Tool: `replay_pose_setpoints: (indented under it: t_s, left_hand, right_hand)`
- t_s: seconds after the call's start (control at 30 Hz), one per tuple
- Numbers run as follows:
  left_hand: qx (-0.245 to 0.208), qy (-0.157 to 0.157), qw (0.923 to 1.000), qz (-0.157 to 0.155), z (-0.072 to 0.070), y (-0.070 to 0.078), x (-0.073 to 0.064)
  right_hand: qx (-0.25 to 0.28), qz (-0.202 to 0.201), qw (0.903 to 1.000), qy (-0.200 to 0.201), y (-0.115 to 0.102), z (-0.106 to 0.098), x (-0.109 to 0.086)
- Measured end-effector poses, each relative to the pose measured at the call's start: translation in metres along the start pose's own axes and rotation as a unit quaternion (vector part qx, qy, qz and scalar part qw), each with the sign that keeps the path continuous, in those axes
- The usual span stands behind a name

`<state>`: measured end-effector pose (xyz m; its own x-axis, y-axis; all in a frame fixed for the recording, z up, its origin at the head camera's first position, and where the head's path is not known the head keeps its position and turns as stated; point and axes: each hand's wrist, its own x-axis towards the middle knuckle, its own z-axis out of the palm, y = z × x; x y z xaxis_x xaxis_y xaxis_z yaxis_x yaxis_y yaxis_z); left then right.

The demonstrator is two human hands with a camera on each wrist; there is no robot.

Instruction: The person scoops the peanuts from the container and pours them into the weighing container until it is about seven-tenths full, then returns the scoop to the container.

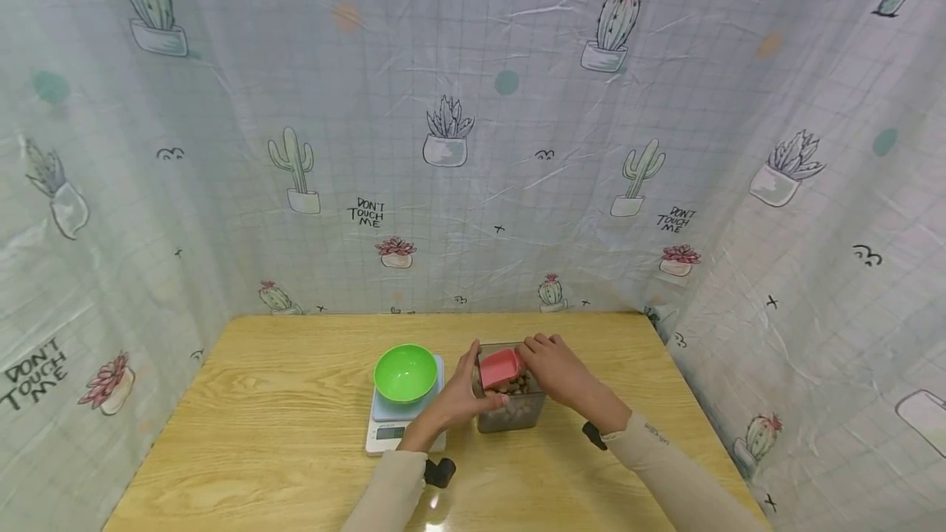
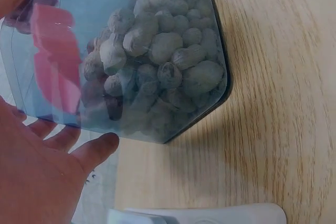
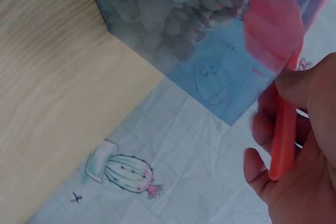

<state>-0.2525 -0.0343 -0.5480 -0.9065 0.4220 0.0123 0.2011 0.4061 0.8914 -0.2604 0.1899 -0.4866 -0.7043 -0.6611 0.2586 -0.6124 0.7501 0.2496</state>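
Red scoop (image 1: 499,368) is inside the clear bin (image 1: 510,417), up by the rim and over the nuts (image 2: 157,48). Right hand (image 1: 557,372) has its fingers wrapped round the handle (image 3: 284,145). Left hand (image 1: 464,391) grips the bin's left side, thumb on the near wall — steadying it, I'd judge. Bin's on the surface (image 1: 281,401); from where I stand, can't tell if it's tipped. Green bowl (image 1: 405,373) sits on the scale (image 1: 378,443), just left of the bin, no nuts visible in it.

Risks: scoop could snag the bin wall and drag the whole thing over if the left grip slackens. An overfull or tilted scoop would shed nuts — likeliest over the gap between bin and bowl. Can't tell how loaded it is now. Left wrist (image 1: 420,437) crosses the scale's edge, touching or not I can't say; leaning there could skew the weight or nudge the bowl. Display (image 1: 390,433) digits too small to read. Round nuts, once spilled, would probably roll.
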Motion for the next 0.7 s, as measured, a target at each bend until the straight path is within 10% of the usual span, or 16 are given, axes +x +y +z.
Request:
replay_pose_setpoints:
  t_s: [0.7]
  left_hand:
    - [-0.009,0.001,0.9999,-0.005,0.0,-0.004,0.001]
  right_hand:
    - [-0.097,-0.055,0.9937,0.012,0.019,-0.028,0.001]
